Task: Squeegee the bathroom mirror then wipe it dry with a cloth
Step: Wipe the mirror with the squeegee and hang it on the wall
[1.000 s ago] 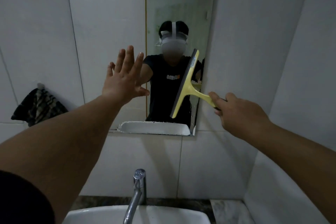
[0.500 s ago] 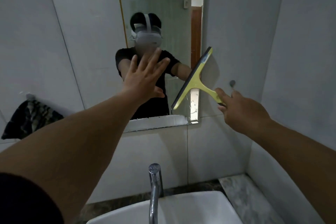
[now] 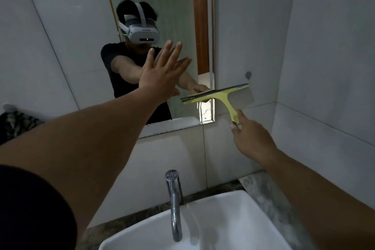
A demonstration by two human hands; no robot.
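Observation:
The bathroom mirror (image 3: 174, 6) hangs on the tiled wall above the basin. My left hand (image 3: 162, 75) is flat against the glass near its middle, fingers spread. My right hand (image 3: 251, 140) grips the handle of a yellow squeegee (image 3: 219, 93). Its black blade lies almost level across the mirror's lower right edge, half on the glass and half over the wall tile. A dark patterned cloth (image 3: 16, 124) hangs on the wall at the far left, partly cut off by the frame.
A chrome tap (image 3: 174, 199) rises over the white basin (image 3: 223, 219) directly below my arms. A marble counter ledge (image 3: 263, 186) runs to the right corner. Tiled side wall (image 3: 334, 67) closes in on the right, with a small wall hook (image 3: 248, 74) beside the mirror.
The squeegee blade has swung from steeply tilted to nearly level and dropped lower at the mirror's right edge. My left hand stays pressed on the glass; my view has shifted left.

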